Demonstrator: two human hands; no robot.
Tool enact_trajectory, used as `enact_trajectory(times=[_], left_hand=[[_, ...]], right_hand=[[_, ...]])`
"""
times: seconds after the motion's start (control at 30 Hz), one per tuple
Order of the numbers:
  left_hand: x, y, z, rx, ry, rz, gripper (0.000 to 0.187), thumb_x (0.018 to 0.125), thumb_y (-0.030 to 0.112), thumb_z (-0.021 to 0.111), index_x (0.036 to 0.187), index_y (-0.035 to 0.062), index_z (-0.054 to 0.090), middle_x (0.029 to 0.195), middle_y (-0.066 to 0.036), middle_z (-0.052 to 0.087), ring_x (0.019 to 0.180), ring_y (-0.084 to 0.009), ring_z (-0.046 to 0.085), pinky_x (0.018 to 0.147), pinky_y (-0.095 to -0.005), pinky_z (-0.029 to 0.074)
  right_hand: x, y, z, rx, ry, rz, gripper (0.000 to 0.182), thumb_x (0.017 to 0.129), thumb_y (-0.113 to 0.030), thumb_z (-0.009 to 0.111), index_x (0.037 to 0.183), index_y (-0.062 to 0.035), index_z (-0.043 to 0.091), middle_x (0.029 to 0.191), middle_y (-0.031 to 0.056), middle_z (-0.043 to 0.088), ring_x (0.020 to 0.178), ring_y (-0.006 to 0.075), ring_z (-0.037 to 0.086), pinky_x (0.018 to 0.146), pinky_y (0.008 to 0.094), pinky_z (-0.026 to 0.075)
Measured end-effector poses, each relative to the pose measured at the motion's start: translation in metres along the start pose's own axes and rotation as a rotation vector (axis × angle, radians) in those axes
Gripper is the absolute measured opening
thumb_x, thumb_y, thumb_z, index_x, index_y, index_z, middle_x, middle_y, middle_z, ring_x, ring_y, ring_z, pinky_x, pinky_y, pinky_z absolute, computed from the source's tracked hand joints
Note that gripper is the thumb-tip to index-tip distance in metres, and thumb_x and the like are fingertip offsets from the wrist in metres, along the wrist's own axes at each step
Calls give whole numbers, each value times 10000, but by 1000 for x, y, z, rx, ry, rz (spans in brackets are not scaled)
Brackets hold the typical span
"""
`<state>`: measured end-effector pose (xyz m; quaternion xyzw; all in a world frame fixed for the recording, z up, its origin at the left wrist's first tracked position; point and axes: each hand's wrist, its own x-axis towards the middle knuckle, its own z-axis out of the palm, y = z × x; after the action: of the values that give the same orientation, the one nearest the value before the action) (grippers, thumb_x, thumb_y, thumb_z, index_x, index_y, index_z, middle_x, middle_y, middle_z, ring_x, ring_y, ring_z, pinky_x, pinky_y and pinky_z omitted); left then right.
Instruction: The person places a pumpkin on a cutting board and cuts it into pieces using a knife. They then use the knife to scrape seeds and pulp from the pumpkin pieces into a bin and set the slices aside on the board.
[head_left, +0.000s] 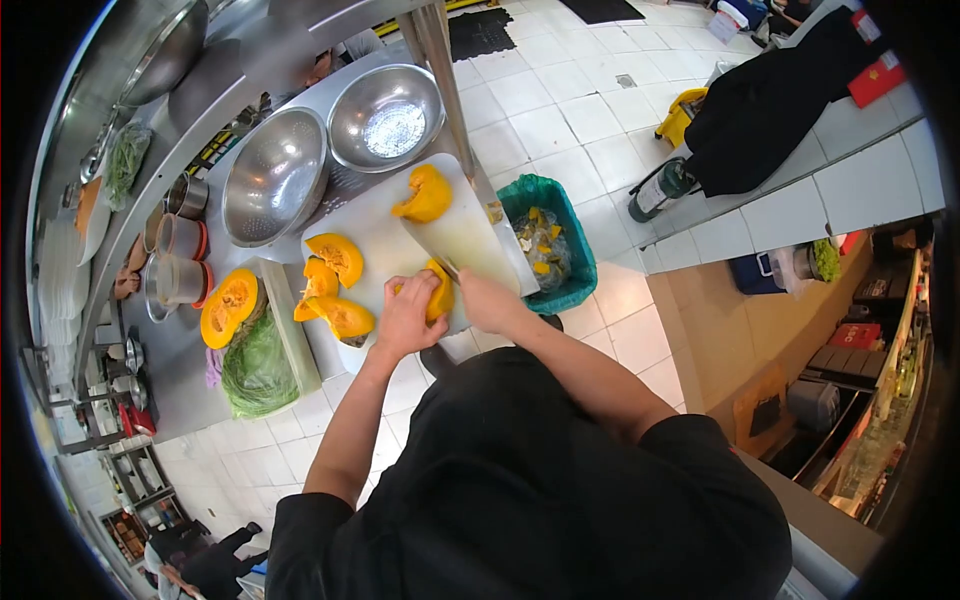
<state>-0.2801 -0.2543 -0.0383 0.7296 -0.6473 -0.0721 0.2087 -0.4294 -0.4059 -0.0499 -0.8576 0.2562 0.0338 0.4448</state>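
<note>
My left hand (pixel 403 316) is closed on a pumpkin piece (pixel 441 292) at the near edge of the white cutting board (pixel 390 235). My right hand (pixel 487 301) grips a knife (pixel 432 245), its blade pointing away to the upper left, against or just beside that piece; exact contact is hard to make out. One more pumpkin chunk (pixel 426 194) lies at the far end of the board. Left of my hands sit several cut pumpkin wedges (pixel 345 317) with orange flesh and seedy pulp.
A green-lined bin (pixel 583 250) with peel scraps stands right of the board. Two metal bowls, one a colander (pixel 262 190), are behind it. At left are a pumpkin half (pixel 229 306), bagged greens (pixel 258 372) and plastic tubs (pixel 180 280). A shelf post (pixel 445 80) rises beyond.
</note>
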Motion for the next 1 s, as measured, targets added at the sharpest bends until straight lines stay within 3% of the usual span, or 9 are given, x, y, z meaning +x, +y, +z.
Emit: enact_trajectory(times=[0.33,0.4,0.53,0.6,0.63,0.67,0.73,0.93,1.0], left_hand=[[4,-4,6,130,30,-82,673,756,307,771,1341,52,560,1416,-141,585,1363,-306,506,1127,-527,325],[9,-11,6,176,46,-124,661,771,315,780,1346,66,572,1429,-136,573,1387,-323,479,1127,-541,315],[31,-27,-2,285,98,-309,621,820,346,796,1367,120,609,1496,-118,519,1450,-355,395,1128,-575,296],[44,-26,-10,275,100,-382,577,852,303,795,1384,141,640,1523,-112,509,1458,-356,385,1131,-594,310],[50,-25,-12,310,106,-429,576,854,285,799,1388,143,637,1538,-107,491,1460,-354,381,1130,-590,317],[54,-24,-14,346,111,-475,576,856,267,804,1392,145,634,1553,-102,474,1462,-353,377,1128,-587,324],[60,-25,-14,342,122,-512,566,867,263,799,1394,141,632,1566,-101,457,1464,-355,373,1130,-577,333],[44,-11,-6,164,216,-445,517,895,248,782,1371,106,639,1501,-140,497,1381,-385,439,1092,-541,397],[25,-5,-7,45,200,-350,471,890,219,790,1321,85,653,1422,-158,549,1311,-404,496,1074,-539,415]], right_hand=[[-51,19,-21,-76,32,-43,188,983,-73,547,1112,63,548,944,327,703,884,496,701,787,547,556],[-71,2,-58,79,-112,220,204,1011,-110,523,1110,66,550,956,335,705,893,502,708,803,579,542],[-77,13,-91,181,-92,343,234,1039,-142,494,1128,68,544,941,352,698,891,529,695,817,605,531],[-67,42,-81,4,223,177,253,1040,-170,514,1138,61,541,891,352,695,817,505,711,739,597,546],[-65,47,-85,-1,230,207,289,1046,-190,528,1151,79,526,857,350,690,700,455,719,638,551,559],[-64,51,-88,-5,228,203,289,1046,-190,528,1151,79,526,857,350,690,700,455,719,638,551,559],[-66,37,-104,185,167,279,297,1047,-191,532,1141,91,518,791,295,688,534,372,682,512,499,544],[-59,57,-105,399,-5,310,251,1051,-185,517,1118,55,546,685,154,619,409,229,587,375,412,476],[-55,83,-90,356,148,292,238,1061,-191,508,1095,40,551,667,136,594,401,215,576,366,397,465]])
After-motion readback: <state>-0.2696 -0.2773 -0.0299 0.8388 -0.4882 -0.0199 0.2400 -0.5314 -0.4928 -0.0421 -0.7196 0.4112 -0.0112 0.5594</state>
